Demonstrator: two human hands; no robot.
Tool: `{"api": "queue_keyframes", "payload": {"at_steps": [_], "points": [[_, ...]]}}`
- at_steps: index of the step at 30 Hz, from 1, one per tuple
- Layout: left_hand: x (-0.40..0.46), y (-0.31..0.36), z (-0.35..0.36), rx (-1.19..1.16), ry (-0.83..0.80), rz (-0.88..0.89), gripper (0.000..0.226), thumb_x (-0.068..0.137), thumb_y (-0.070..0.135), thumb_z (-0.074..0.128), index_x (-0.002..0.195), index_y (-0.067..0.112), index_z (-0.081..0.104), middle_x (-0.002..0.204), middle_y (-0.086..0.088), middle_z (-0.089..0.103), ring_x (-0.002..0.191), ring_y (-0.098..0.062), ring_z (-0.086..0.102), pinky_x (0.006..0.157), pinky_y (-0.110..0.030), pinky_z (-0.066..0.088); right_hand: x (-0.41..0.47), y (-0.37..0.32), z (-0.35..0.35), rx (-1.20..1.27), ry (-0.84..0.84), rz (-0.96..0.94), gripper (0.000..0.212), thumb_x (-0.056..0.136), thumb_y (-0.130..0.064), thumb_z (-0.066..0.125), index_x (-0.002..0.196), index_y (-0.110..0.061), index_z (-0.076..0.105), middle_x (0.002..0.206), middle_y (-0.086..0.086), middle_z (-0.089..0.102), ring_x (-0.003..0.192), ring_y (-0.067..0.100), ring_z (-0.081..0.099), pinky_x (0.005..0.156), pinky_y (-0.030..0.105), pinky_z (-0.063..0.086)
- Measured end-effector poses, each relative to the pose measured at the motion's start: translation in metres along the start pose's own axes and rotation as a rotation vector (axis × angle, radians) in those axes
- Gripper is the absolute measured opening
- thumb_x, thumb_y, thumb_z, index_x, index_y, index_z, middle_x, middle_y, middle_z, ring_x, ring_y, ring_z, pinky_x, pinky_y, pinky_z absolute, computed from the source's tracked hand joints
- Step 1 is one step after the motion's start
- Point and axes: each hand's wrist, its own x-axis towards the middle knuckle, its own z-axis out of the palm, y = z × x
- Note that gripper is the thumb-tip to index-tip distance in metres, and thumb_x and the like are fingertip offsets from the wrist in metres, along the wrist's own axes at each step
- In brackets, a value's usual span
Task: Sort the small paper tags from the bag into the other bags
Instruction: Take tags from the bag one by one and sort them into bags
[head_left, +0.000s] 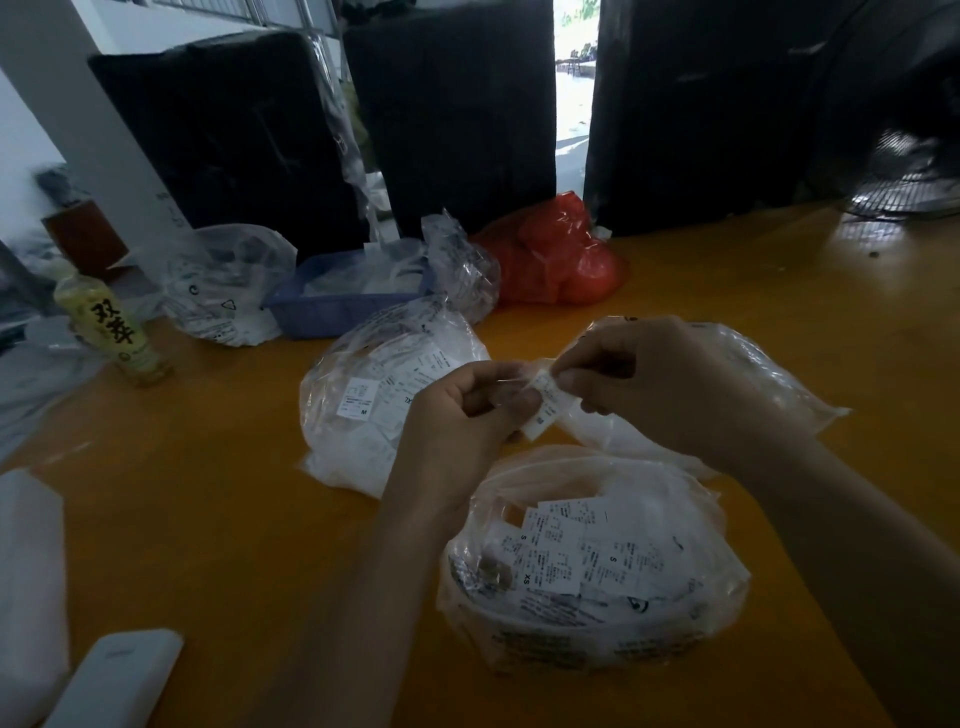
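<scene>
A: Where is the tag (543, 402)?
B: Both hands are pinching it above the surface (218, 519): left hand (467, 410), right hand (618, 374), each grip closed on the paper.
A: Advice?
B: The person is probably reading its size; separating 1 tag before choosing a bag (587, 566) seems wise.

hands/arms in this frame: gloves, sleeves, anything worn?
Nothing worn that shows. Left hand and right hand are bare, no gloves. Both forearms are bare to the frame's edge, so no sleeve is in view. No watch, ring or band can be made out; the picture is dim and soft.
</scene>
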Motion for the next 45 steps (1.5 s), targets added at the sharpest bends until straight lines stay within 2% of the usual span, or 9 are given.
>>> {"api": "queue_keyframes", "payload": {"at_steps": [4, 8, 12, 15, 23, 28, 37, 43, 45], "points": [[0.008, 0.005, -0.020, 0.394, 0.167, 0.209, 0.032, 0.088, 0.017, 0.082, 0.116, 0.031, 0.073, 0.107, 0.019, 0.077, 0.088, 0.001, 0.072, 0.072, -0.012, 0.056, 0.009, 0.016, -0.012, -0.147, 0.120, 0.090, 0.008, 0.095, -0.021, 0.069, 0.095, -0.028, 0.074, 0.080, -0.014, 0.070, 0.072, 0.004, 0.067, 0.065, 0.019, 0.053], [0.020, -0.001, -0.052, 1.011, 0.461, 0.368, 0.032, 0.093, 0.006, 0.074, 0.121, 0.020, 0.074, 0.130, 0.002, 0.070, 0.111, -0.009, 0.066, 0.082, -0.003, 0.039, 0.016, 0.058, -0.020, -0.809, -0.181, 0.245, 0.024, 0.098, -0.015, 0.058, 0.081, -0.019, 0.076, 0.080, -0.003, 0.071, 0.075, 0.012, 0.068, 0.076, 0.031, 0.060], [0.030, -0.019, -0.073, 1.309, 0.425, 0.132, 0.030, 0.100, 0.007, 0.062, 0.127, 0.016, 0.072, 0.139, -0.008, 0.062, 0.124, -0.025, 0.058, 0.100, -0.026, 0.044, 0.017, 0.092, -0.003, -0.893, -0.320, 0.309, 0.025, 0.094, -0.014, 0.062, 0.117, -0.020, 0.069, 0.113, 0.001, 0.072, 0.102, 0.020, 0.068, 0.091, 0.034, 0.055], [0.032, -0.023, -0.070, 1.509, 0.379, 0.031, 0.032, 0.105, 0.025, 0.054, 0.133, 0.030, 0.068, 0.153, -0.002, 0.047, 0.139, -0.031, 0.035, 0.113, -0.044, 0.033, 0.019, 0.102, 0.009, -0.849, -0.306, 0.282, 0.019, 0.092, -0.011, 0.061, 0.106, -0.017, 0.071, 0.104, 0.004, 0.071, 0.093, 0.022, 0.067, 0.087, 0.039, 0.058], [0.030, -0.020, -0.058, 1.424, 0.332, 0.156, 0.044, 0.106, 0.025, 0.049, 0.149, 0.031, 0.053, 0.155, 0.004, 0.047, 0.142, -0.028, 0.028, 0.112, -0.050, 0.031, 0.026, 0.093, -0.002, -0.852, -0.216, 0.274, 0.015, 0.089, -0.012, 0.059, 0.085, -0.009, 0.073, 0.075, 0.005, 0.068, 0.072, 0.022, 0.069, 0.071, 0.039, 0.060], [0.024, -0.014, -0.042, 1.198, 0.368, 0.311, 0.032, 0.105, 0.022, 0.050, 0.131, 0.030, 0.067, 0.141, 0.006, 0.058, 0.136, -0.022, 0.035, 0.107, -0.042, 0.030, 0.018, 0.090, 0.015, -0.770, -0.296, 0.265, 0.020, 0.095, -0.026, 0.065, 0.113, -0.019, 0.072, 0.108, 0.003, 0.073, 0.095, 0.021, 0.069, 0.085, 0.033, 0.057], [0.013, -0.004, -0.016, 0.943, 0.276, 0.511, 0.027, 0.105, 0.015, 0.052, 0.117, 0.025, 0.073, 0.121, 0.011, 0.069, 0.122, -0.014, 0.055, 0.107, -0.031, 0.035, 0.019, 0.076, -0.011, -0.826, -0.128, 0.233, 0.030, 0.100, -0.030, 0.057, 0.077, -0.021, 0.074, 0.070, -0.005, 0.069, 0.059, 0.009, 0.061, 0.059, 0.026, 0.053], [0.003, -0.007, 0.002, 0.587, 0.084, 0.311, 0.022, 0.104, 0.038, 0.056, 0.120, 0.036, 0.070, 0.111, 0.024, 0.070, 0.107, 0.005, 0.062, 0.085, -0.011, 0.049, 0.012, 0.037, -0.026, -0.151, -0.072, 0.294, 0.018, 0.097, -0.027, 0.065, 0.081, -0.021, 0.072, 0.074, -0.005, 0.074, 0.058, 0.015, 0.065, 0.056, 0.028, 0.051], [-0.001, -0.008, 0.007, 0.370, -0.018, 0.154, 0.038, 0.094, 0.059, 0.060, 0.127, 0.041, 0.066, 0.115, 0.024, 0.071, 0.104, 0.007, 0.066, 0.088, -0.019, 0.056, 0.007, 0.024, -0.026, 0.104, -0.121, 0.298, 0.014, 0.096, -0.023, 0.066, 0.085, -0.018, 0.073, 0.077, -0.002, 0.075, 0.055, 0.010, 0.059, 0.055, 0.025, 0.047]]}}
